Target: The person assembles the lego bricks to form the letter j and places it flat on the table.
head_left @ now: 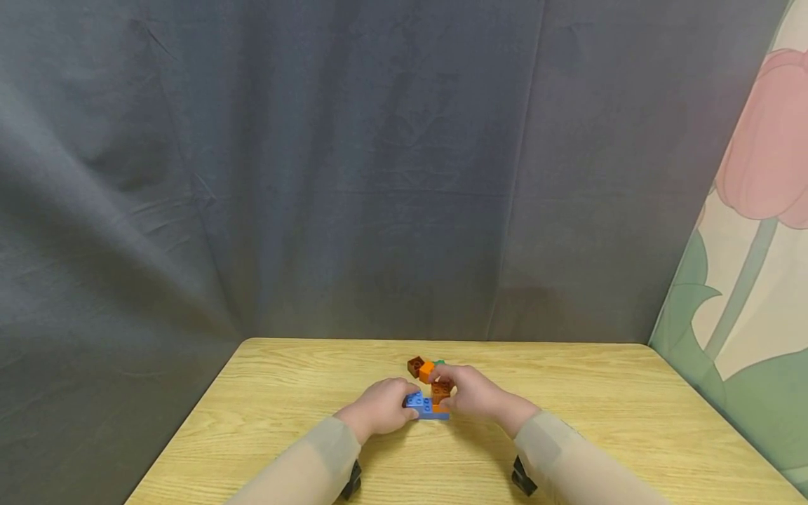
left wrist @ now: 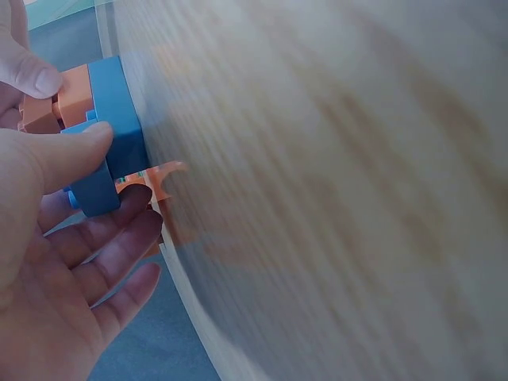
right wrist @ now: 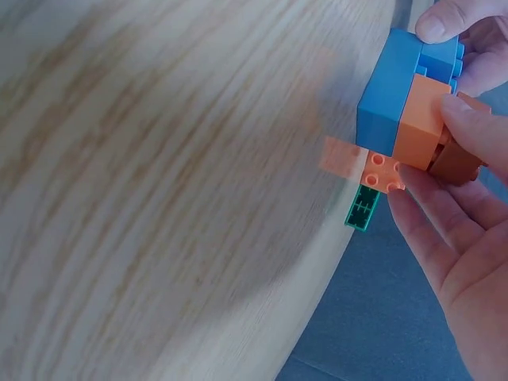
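A small stack of toy building bricks stands on the table. Its base is a long blue brick [right wrist: 386,95], topped by a shorter blue brick [left wrist: 95,186] on the left and an orange brick [right wrist: 421,115] on the right. A brown brick [head_left: 440,391] sits over the orange one, slightly askew in the right wrist view. My left hand [head_left: 381,407] pinches the shorter blue brick between thumb and index finger, its other fingers loosely bent. With thumb and fingertips, my right hand [head_left: 473,394] grips the brown brick, the thumb overlapping the orange brick's edge.
Just behind the stack lie a loose brown brick [head_left: 415,365], an orange brick [head_left: 426,371] and a green brick [right wrist: 363,208], partly hidden by the right hand. A grey curtain [head_left: 391,175] hangs behind the wooden table [head_left: 284,407]; a flower-painted wall [head_left: 757,280] borders the right.
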A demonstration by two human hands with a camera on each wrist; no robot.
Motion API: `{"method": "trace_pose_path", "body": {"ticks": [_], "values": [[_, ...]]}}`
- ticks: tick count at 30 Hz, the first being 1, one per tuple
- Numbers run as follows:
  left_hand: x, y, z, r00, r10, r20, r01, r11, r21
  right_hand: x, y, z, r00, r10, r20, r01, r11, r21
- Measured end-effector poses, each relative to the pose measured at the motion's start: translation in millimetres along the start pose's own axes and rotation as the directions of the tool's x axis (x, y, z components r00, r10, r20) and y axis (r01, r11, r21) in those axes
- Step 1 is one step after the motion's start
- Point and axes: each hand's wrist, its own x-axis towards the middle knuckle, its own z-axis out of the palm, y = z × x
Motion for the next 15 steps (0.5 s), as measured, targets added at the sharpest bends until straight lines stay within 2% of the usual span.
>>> {"method": "trace_pose_path", "body": {"ticks": [15], "values": [[0.0,-0.8,-0.1,1.0,0.006,-0.001,-0.006,1.0,0.001,0.3,2.5,-0.9,1.0,-0.01,0.011,0.01,1.0,-0.016]]}}
